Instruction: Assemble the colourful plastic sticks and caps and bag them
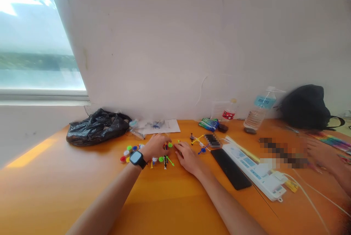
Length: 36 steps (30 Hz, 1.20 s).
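Observation:
My left hand (155,147), with a black smartwatch (137,158) on its wrist, curls over small colourful plastic building pieces; its thumb and fingers close around a dark piece with red and blue bits (165,147). Just beyond those fingertips is a green disc piece (170,145). My right hand (188,157) rests on the table to the right, fingers bent and slightly apart, its fingertips near the green disc. Between and below the hands lie another green disc (161,159), a green arrow-ended stick (170,161) and a white stick (165,163).
Round coloured pieces (126,153) lie left of the watch. Rightward are a joined yellow-and-blue stick piece (202,150), a black slab (230,169) and a white power strip (253,171). Behind are a black plastic bag (98,127) and bottles (259,112). Another person's hand (325,154) is far right.

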Tool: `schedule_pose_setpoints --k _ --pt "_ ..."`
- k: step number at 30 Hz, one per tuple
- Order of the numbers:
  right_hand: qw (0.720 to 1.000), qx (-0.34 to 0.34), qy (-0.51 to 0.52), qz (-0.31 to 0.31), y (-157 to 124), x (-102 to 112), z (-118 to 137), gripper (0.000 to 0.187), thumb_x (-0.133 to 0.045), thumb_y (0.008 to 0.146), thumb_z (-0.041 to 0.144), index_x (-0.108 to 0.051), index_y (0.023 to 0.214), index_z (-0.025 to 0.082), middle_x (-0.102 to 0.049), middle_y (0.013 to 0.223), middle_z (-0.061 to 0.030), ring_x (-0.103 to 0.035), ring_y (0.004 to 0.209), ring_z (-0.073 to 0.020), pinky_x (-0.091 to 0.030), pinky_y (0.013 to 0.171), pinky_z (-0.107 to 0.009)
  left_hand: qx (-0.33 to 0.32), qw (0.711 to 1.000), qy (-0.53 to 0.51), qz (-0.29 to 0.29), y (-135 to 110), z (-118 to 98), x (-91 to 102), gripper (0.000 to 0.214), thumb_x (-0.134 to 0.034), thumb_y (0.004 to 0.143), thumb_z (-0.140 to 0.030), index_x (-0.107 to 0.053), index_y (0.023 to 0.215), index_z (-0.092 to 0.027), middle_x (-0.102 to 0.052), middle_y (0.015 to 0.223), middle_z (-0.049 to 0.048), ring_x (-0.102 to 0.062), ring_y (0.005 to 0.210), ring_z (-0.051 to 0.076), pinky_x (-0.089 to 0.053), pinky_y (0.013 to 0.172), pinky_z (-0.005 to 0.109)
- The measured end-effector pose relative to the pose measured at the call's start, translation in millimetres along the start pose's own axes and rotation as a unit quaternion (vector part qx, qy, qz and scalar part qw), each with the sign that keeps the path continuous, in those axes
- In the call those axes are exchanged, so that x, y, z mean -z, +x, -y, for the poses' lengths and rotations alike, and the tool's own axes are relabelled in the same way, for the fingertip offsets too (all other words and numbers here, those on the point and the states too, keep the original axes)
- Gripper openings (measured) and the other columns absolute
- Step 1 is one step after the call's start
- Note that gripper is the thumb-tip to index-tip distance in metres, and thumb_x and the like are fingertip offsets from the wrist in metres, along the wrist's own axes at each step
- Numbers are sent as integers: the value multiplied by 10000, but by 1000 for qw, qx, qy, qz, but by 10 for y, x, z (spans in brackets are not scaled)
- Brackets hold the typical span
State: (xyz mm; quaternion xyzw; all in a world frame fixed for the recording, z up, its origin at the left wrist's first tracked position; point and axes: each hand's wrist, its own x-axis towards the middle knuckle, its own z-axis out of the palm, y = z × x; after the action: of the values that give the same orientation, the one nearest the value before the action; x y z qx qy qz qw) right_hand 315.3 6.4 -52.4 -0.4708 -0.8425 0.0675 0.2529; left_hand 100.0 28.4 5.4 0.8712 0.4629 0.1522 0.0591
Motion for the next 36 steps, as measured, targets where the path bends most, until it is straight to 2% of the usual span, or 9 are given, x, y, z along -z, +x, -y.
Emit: schedule_pose_setpoints --k 3,9,14,16,19,22,27,33,36 --pt "998 -6 -50 -38 8 98 -61 271 -464 1039 149 -684 1185 211 -679 1151 -99 -589 1128 -255 -467 976 -349 -27 999 -43 18 7 -64 55 217 -746 804 -365 -780 957 -215 -764 912 63 -702 879 232 -501 794 284" --pt "976 -89 -176 -89 51 475 -374 354 -467 991 82 -720 1226 163 -711 1180 -141 -563 1128 -303 -412 1011 -387 -74 977 -136 146 -58 -174 223 52 -781 704 -251 -798 714 -202 -736 694 29 -670 698 177 -501 670 239" --pt "968 -189 -163 14 214 698 -629 368 -569 925 88 -732 1249 149 -722 1266 -152 -586 1227 -313 -418 1010 -361 -83 972 -126 179 -84 -218 301 275 -691 670 -90 -846 840 -241 -787 812 18 -678 715 173 -515 689 241" --pt "965 -213 -148 45 299 744 -688 314 -636 885 114 -763 1167 164 -753 1207 -140 -642 1169 -303 -453 927 -333 -84 972 -109 191 -72 -228 300 354 -673 657 -58 -854 898 -245 -799 875 21 -691 747 181 -521 703 247" --pt "960 -240 -126 65 405 767 -744 248 -680 843 133 -782 1062 192 -787 1086 -104 -713 997 -252 -466 784 -288 -90 969 -91 212 -64 -230 304 301 -662 674 -57 -852 832 -229 -793 829 29 -700 768 196 -524 690 251" --pt "959 -253 -111 70 461 757 -778 212 -688 824 116 -772 1003 192 -787 1045 -89 -719 932 -221 -448 725 -266 -68 969 -97 215 -81 -233 336 267 -661 688 -72 -849 796 -229 -774 756 33 -687 704 194 -534 669 265" --pt "962 -246 -96 68 476 752 -814 135 -719 794 117 -755 896 198 -778 1017 -90 -702 924 -238 -418 699 -280 -63 974 -98 195 -70 -244 325 385 -674 698 -79 -850 987 -262 -796 875 25 -683 707 180 -550 689 261" --pt "969 -236 -35 61 503 774 -896 59 -707 793 157 -725 825 204 -767 845 -50 -676 723 -187 -414 642 -267 -82 968 -82 221 -60 -178 246 319 -621 707 -44 -844 832 -235 -792 795 19 -694 735 186 -534 672 246" --pt "973 -228 3 44 543 774 -945 47 -709 803 226 -720 840 198 -769 863 -50 -680 718 -179 -434 646 -259 -72 975 -89 188 -67 -135 253 318 -619 720 -56 -829 866 -246 -794 842 23 -703 788 197 -551 730 259"
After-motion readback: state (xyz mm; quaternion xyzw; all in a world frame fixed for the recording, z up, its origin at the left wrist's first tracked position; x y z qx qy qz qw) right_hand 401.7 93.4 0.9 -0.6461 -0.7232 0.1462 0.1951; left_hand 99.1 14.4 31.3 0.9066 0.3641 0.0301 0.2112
